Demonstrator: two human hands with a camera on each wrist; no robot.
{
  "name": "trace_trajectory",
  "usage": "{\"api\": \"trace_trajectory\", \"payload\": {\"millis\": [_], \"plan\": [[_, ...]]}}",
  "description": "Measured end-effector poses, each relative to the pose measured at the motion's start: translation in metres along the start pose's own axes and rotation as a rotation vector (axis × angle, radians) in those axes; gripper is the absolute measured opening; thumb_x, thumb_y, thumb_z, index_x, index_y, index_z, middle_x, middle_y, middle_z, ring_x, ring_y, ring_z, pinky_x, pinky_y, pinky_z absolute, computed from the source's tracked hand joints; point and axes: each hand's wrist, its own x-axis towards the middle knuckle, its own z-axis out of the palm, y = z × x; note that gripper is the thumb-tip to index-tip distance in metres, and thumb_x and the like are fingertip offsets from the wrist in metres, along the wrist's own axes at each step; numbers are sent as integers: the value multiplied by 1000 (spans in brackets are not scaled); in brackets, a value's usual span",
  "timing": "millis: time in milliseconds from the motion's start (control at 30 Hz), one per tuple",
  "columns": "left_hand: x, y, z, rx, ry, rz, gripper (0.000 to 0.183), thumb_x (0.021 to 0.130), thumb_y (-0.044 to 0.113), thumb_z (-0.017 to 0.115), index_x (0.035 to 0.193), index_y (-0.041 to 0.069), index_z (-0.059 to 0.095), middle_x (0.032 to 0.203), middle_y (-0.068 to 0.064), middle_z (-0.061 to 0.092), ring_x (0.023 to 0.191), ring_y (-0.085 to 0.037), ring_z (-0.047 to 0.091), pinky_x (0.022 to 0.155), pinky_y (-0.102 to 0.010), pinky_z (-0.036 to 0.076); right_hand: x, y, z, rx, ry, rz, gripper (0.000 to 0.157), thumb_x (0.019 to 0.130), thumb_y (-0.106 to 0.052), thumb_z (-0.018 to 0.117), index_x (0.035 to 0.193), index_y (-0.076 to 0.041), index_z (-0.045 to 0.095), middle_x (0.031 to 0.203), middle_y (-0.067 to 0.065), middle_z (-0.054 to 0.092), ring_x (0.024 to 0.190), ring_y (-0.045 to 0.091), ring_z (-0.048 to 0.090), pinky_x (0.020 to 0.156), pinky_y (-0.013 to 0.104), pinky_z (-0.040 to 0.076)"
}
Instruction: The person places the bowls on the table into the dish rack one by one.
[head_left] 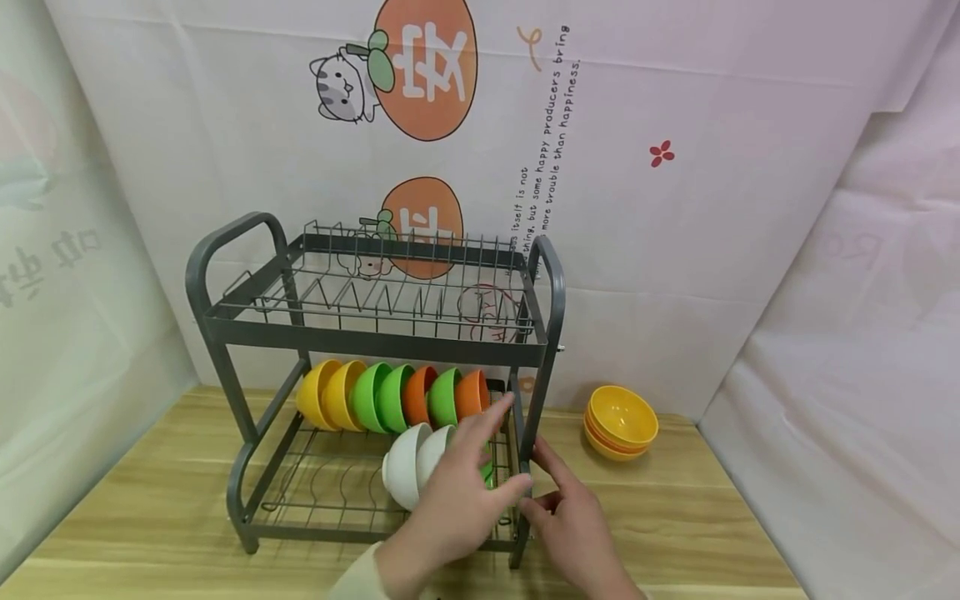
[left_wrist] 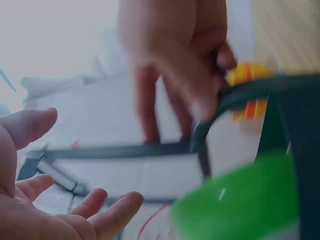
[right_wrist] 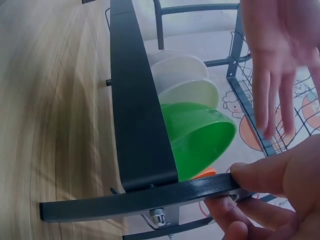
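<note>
A dark grey two-tier dish rack (head_left: pixel 375 337) stands on the wooden table. My right hand (head_left: pixel 573 517) pinches the curved side frame (right_wrist: pixel 195 187) of its lower tier between thumb and fingers. My left hand (head_left: pixel 465 492) is in front of the lower tier, fingers spread and holding nothing. Partly behind it are white bowls (head_left: pixel 403 467) and a green bowl (right_wrist: pixel 200 142), tilted on edge in the front row. Behind them runs a back row of yellow bowls (head_left: pixel 317 400), green bowls (head_left: pixel 367 400) and orange bowls (head_left: pixel 472 392).
Right of the rack, a stack of yellow and orange bowls (head_left: pixel 622 417) sits on the table (head_left: pixel 675 533). The upper tier holds only its wire grid (head_left: pixel 360 292). A printed cloth (head_left: pixel 637 250) hangs behind, with more cloth at both sides.
</note>
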Motion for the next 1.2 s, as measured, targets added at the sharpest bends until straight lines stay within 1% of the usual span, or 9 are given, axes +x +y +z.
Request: {"api": "trace_trajectory", "payload": {"millis": [167,333,500,667,800,833,1033,1067,1200], "plan": [[11,-6,22,-26,-51,-34,82,91,27,73,155,48,26,146,-1,42,112,-24,53,87,-38,49,0,2,-2,-8,-12,-15,70,94,-11,70,155,-23,38,144,3,53,71,14,61,62,28,51],[13,-13,30,-29,-34,-22,84,91,21,74,156,45,26,142,-4,45,95,-19,56,78,-31,49,4,6,-12,123,-60,-4,70,92,-6,68,154,-26,41,146,8,51,79,17,64,66,31,53],[14,-16,34,-35,-34,-40,89,90,16,75,155,47,24,141,-7,43,67,-14,47,63,-27,47,20,20,-38,164,47,7,63,92,-4,68,149,-20,47,142,17,52,96,26,66,76,34,55],[14,-16,36,-52,-27,-72,92,88,15,75,155,49,22,141,-7,41,65,-13,46,61,-27,46,46,54,-78,76,152,160,62,97,-13,62,154,-10,36,148,27,40,124,41,49,93,47,48],[14,-15,38,-54,-32,-85,92,88,16,75,155,50,21,141,-6,41,66,-14,46,62,-27,46,61,87,-106,61,175,296,73,99,-31,59,159,-10,24,156,31,21,135,49,32,102,58,37],[15,-15,39,-53,-34,-89,92,88,17,75,154,51,21,141,-6,41,66,-14,46,62,-27,46,65,95,-111,76,183,313,74,99,-33,59,159,-11,23,157,31,19,129,48,38,99,56,41],[15,-13,40,-65,-36,-93,92,87,16,75,154,50,23,140,-5,41,68,-14,46,62,-27,45,84,133,-125,353,98,358,79,102,-37,55,162,-13,9,161,29,-1,133,53,31,97,51,46],[15,-13,39,-67,-36,-88,92,87,15,75,155,50,23,140,-6,41,68,-14,46,62,-27,45,86,138,-125,395,82,365,79,103,-37,54,162,-13,7,161,28,-5,137,55,22,99,53,44],[14,-13,39,-78,-34,-70,91,87,14,74,155,47,25,140,-7,41,71,-14,46,63,-27,45,92,150,-125,450,70,381,74,104,-36,52,162,-16,9,161,26,-8,125,45,42,92,48,51]]}}
